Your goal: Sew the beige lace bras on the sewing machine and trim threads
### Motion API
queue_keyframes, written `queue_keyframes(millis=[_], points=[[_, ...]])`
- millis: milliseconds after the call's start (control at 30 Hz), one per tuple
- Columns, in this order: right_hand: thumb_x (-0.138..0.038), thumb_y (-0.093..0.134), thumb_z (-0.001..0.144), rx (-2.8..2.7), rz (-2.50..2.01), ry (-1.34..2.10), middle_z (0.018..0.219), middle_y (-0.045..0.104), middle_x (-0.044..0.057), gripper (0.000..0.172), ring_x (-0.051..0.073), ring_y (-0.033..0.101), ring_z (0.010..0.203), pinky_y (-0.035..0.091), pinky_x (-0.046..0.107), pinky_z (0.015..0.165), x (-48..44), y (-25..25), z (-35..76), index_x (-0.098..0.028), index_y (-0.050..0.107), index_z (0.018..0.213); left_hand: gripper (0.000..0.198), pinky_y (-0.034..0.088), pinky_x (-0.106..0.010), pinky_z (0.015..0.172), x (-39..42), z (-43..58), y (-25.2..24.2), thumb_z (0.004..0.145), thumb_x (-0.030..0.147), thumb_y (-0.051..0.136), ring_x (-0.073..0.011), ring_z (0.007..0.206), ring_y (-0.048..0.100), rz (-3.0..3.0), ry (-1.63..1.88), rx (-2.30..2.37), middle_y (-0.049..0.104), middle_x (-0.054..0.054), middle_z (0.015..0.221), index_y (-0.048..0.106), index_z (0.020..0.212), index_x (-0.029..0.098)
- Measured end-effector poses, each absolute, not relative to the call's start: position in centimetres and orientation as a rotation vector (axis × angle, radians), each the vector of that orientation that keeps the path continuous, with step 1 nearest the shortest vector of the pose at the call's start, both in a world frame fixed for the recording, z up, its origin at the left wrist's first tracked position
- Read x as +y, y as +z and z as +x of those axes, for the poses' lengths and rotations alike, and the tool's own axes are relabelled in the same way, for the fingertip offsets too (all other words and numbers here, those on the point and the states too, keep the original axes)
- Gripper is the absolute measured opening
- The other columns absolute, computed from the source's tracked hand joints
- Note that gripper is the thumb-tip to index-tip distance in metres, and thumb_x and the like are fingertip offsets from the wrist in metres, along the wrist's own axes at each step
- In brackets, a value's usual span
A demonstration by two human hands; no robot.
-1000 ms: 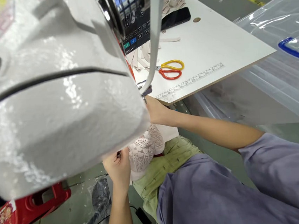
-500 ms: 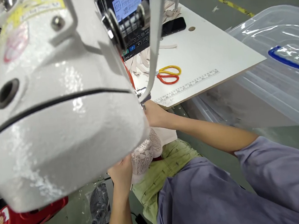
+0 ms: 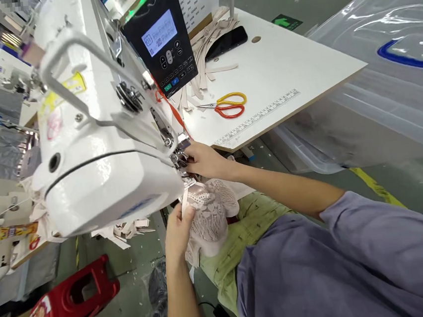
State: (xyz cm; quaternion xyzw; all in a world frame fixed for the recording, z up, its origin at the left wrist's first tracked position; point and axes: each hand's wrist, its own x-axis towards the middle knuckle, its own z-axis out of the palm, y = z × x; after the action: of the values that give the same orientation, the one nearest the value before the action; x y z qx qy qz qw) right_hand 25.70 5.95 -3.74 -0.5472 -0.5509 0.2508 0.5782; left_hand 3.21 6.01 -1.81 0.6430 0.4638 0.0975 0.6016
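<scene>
A pale pink lace bra (image 3: 209,218) hangs from the needle area of a white sewing machine (image 3: 116,182) and rests against my lap. My left hand (image 3: 179,227) is closed at the bra's near edge, pinching a narrow pink strap (image 3: 185,199) between thumb and fingers. Up beside the needle and presser foot (image 3: 181,157), my right hand (image 3: 207,161) reaches in with bent fingers. Its fingertips are partly hidden by the machine parts, and I cannot make out what they hold.
On the white table (image 3: 281,72) lie scissors (image 3: 229,106) with yellow and red handles, a phone (image 3: 227,42) and fabric strips (image 3: 203,74). A control panel (image 3: 163,43) stands behind the machine. A clear plastic bin (image 3: 371,108) is at right, a red stool (image 3: 72,304) at lower left.
My view has pulled back from the machine, so its head looks smaller and further away. The left hand, the strap and more of the bra now show from behind it.
</scene>
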Motion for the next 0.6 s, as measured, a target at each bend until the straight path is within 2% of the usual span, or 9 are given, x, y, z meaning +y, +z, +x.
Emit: queue_keyframes(millis=[133, 267, 333, 400, 467, 500, 533, 600], points=[[-0.021, 0.059, 0.082, -1.265, -1.264, 0.726, 0.089, 0.055, 0.002, 0.01, 0.013, 0.05, 0.078, 0.039, 0.029, 0.073, 3.0, -2.3, 26.7, -0.017, 0.054, 0.075, 0.065, 0.054, -0.041, 0.081, 2.3, 4.3, -4.3, 0.061, 0.068, 0.081, -0.0292, 0.083, 0.071, 0.991, 0.091, 0.816, 0.074, -0.012, 0.082, 0.072, 0.095, 0.012], [-0.033, 0.064, 0.088, -1.294, -1.194, 1.021, 0.08, 0.055, -0.002, 0.017, 0.01, 0.048, 0.069, 0.039, 0.027, 0.067, -0.5, -2.2, 28.2, -0.018, 0.058, 0.083, 0.083, 0.054, -0.042, 0.084, -2.0, 5.8, -9.3, 0.058, 0.083, 0.071, -0.0315, 0.089, 0.071, 1.045, 0.014, 0.713, 0.075, -0.015, 0.087, 0.073, 0.099, 0.011], [-0.034, 0.067, 0.086, -1.09, -1.145, 1.191, 0.078, 0.059, -0.002, 0.017, 0.011, 0.055, 0.071, 0.042, 0.026, 0.069, -1.7, -4.0, 28.4, -0.018, 0.06, 0.086, 0.086, 0.054, -0.041, 0.083, -3.0, 6.1, -11.4, 0.056, 0.087, 0.069, -0.0307, 0.089, 0.07, 1.155, -0.059, 0.742, 0.075, -0.014, 0.086, 0.073, 0.093, 0.009], [-0.035, 0.073, 0.08, -0.675, -1.11, 1.302, 0.082, 0.065, 0.001, 0.023, 0.013, 0.062, 0.075, 0.048, 0.027, 0.071, -2.6, -6.6, 28.3, -0.017, 0.06, 0.085, 0.071, 0.054, -0.04, 0.083, -3.1, 6.0, -12.4, 0.065, 0.077, 0.073, -0.028, 0.088, 0.069, 1.251, -0.102, 0.809, 0.074, -0.012, 0.087, 0.072, 0.087, 0.009], [-0.037, 0.079, 0.07, -0.281, -1.129, 1.242, 0.082, 0.067, 0.003, 0.032, 0.014, 0.063, 0.071, 0.05, 0.027, 0.066, -3.5, -9.3, 28.6, -0.017, 0.057, 0.082, 0.048, 0.056, -0.041, 0.085, -2.6, 6.1, -11.7, 0.084, 0.056, 0.07, -0.025, 0.092, 0.068, 1.365, -0.076, 0.894, 0.072, -0.009, 0.099, 0.07, 0.098, 0.01], [-0.04, 0.079, 0.068, -0.217, -1.157, 1.162, 0.078, 0.066, 0.002, 0.036, 0.012, 0.06, 0.066, 0.049, 0.026, 0.062, -4.0, -10.4, 29.1, -0.018, 0.054, 0.08, 0.038, 0.057, -0.042, 0.087, -2.2, 6.3, -10.9, 0.093, 0.045, 0.063, -0.0234, 0.1, 0.067, 1.432, -0.031, 0.938, 0.068, -0.007, 0.113, 0.065, 0.113, 0.014], [-0.041, 0.08, 0.066, -0.171, -1.183, 1.066, 0.071, 0.063, 0.0, 0.039, 0.01, 0.057, 0.061, 0.047, 0.024, 0.058, -4.6, -11.2, 29.9, -0.019, 0.05, 0.078, 0.037, 0.057, -0.043, 0.089, -1.7, 6.8, -9.8, 0.095, 0.04, 0.062, -0.0239, 0.105, 0.065, 1.497, 0.032, 0.972, 0.064, -0.009, 0.122, 0.062, 0.122, 0.015], [-0.046, 0.078, 0.063, -0.089, -1.203, 0.852, 0.068, 0.059, -0.003, 0.045, 0.007, 0.048, 0.055, 0.045, 0.022, 0.054, -5.6, -11.9, 32.5, -0.021, 0.043, 0.076, 0.032, 0.056, -0.042, 0.092, -0.8, 8.1, -7.4, 0.096, 0.038, 0.06, -0.0242, 0.11, 0.063, 1.616, 0.174, 1.013, 0.062, -0.008, 0.129, 0.062, 0.123, 0.02]])
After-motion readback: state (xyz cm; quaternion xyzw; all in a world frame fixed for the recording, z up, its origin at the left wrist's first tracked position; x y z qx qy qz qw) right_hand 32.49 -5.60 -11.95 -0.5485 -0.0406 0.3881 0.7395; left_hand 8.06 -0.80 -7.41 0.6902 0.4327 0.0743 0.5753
